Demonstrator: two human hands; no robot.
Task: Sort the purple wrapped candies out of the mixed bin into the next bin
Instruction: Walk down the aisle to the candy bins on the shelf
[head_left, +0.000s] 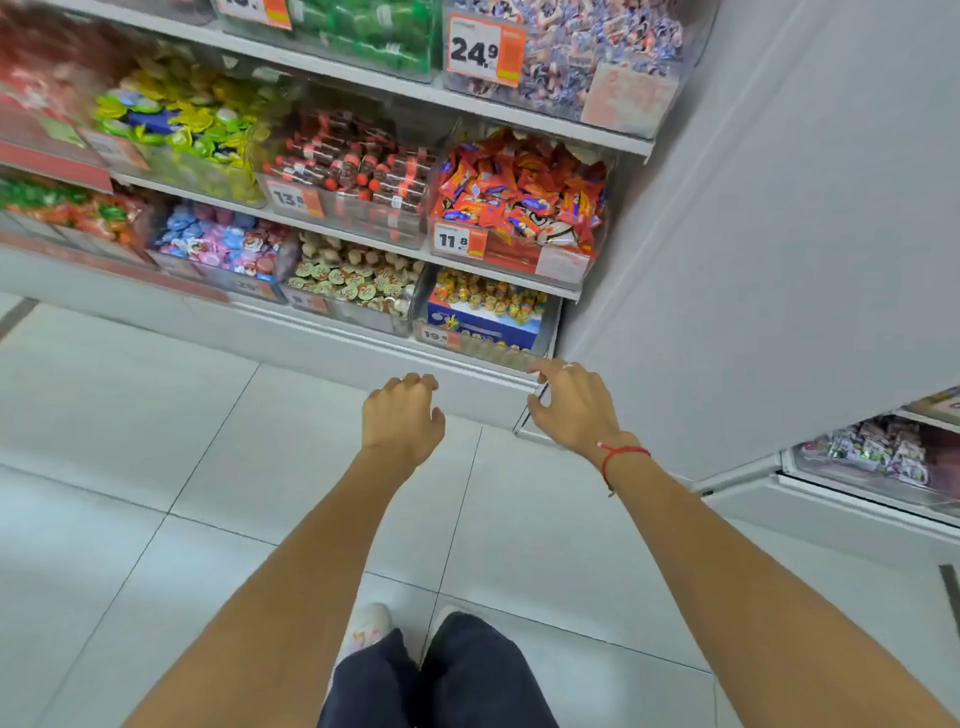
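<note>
Reaching: both arms out over the floor tiles (130, 431), toward the shelf base
left hand (400, 415): fingers loosely curled, holding nothing
right hand (571, 402): fingers relaxed and apart, empty, near the bottom-right bin (488, 317)
red string bracelet (621, 454): right wrist
mixed bin (218, 247): far left, bottom shelf; pink, blue, purplish wrappers, well apart from both hands

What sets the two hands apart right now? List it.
The right hand wears a red string bracelet at the wrist; the left hand has a bare wrist. The right hand reaches up to the bottom shelf's edge; the left hand hangs lower, over the floor tiles. Both hold nothing, fingers loosely curled.
</note>
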